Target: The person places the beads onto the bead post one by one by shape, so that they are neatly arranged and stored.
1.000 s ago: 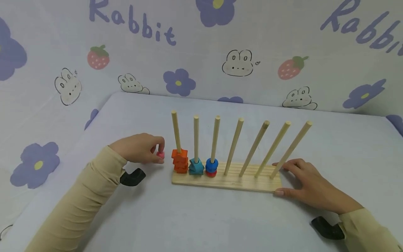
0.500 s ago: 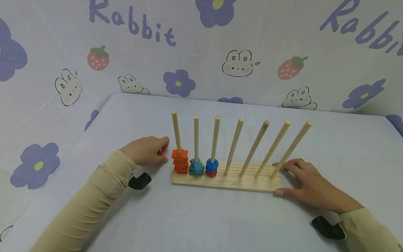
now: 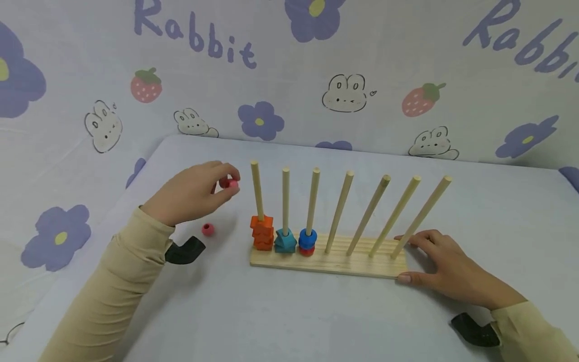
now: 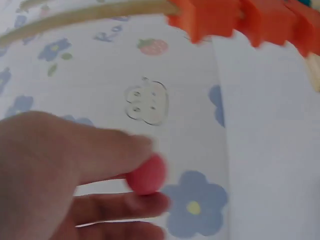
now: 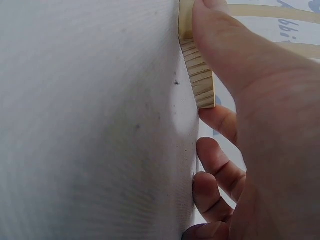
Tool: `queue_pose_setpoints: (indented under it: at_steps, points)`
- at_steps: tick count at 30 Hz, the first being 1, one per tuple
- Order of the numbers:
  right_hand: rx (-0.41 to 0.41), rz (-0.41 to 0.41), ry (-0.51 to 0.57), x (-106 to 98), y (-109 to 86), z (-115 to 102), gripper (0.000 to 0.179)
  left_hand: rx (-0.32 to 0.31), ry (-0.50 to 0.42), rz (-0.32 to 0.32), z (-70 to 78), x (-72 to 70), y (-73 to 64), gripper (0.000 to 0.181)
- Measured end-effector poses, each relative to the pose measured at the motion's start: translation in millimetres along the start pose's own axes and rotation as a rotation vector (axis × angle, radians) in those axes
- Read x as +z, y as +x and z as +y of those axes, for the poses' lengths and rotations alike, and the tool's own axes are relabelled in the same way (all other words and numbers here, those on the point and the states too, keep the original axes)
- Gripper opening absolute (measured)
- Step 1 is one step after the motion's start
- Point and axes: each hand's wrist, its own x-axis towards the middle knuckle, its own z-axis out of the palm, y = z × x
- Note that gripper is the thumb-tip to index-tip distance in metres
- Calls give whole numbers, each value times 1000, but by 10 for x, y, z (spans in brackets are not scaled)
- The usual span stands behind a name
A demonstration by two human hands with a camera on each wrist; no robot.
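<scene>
My left hand (image 3: 192, 193) pinches a round pink bead (image 4: 147, 175) between thumb and finger, raised left of the pegs. Below it, a second pink bead (image 3: 207, 229) with a dark hole lies on the white cloth. My right hand (image 3: 445, 269) grips the right end of the wooden peg board (image 3: 362, 269), thumb on the front edge and a finger at the back. Orange star-like pieces (image 3: 262, 234) are stacked on the leftmost peg. Turquoise pieces (image 3: 285, 241) sit on the second peg, and blue (image 3: 307, 238) over red (image 3: 307, 250) pieces on the third.
The board's other pegs (image 3: 339, 211) are bare and lean rightward in the head view. Black wrist mounts (image 3: 184, 250) hang under both sleeves. Behind the white-covered table (image 3: 289, 317) rises a cloth backdrop (image 3: 298, 70) printed with rabbits, flowers and strawberries.
From low beside the orange stack, my left hand has risen and moved slightly back left with the pink bead. Another pink bead now shows on the cloth. My right hand stays on the board.
</scene>
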Motion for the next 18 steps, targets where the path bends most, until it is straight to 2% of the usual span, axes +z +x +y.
queue_pose_setpoints:
  at_steps: [4, 6, 7, 9, 12, 15, 18]
  points:
    - [-28, 8, 2, 14, 25, 4, 61, 113, -16, 323, 214, -192, -85, 20]
    - [-44, 11, 2, 18, 42, 7, 61, 172, -16, 453, 346, -306, -128, 24]
    - [-50, 10, 2, 20, 52, 9, 61, 195, -15, 498, 420, -362, -144, 26]
    - [-64, 23, -8, 22, 60, 21, 62, 252, -14, 548, 592, -465, -149, 29]
    - [-64, 45, -19, 19, 35, 51, 63, 372, 7, 574, 877, -544, -78, 23]
    - [-65, 60, -17, 21, 4, 69, 61, 472, 40, 587, 1133, -544, 29, 14]
    - [-67, 54, -9, 28, -11, 70, 61, 511, 56, 601, 1293, -498, 127, 11]
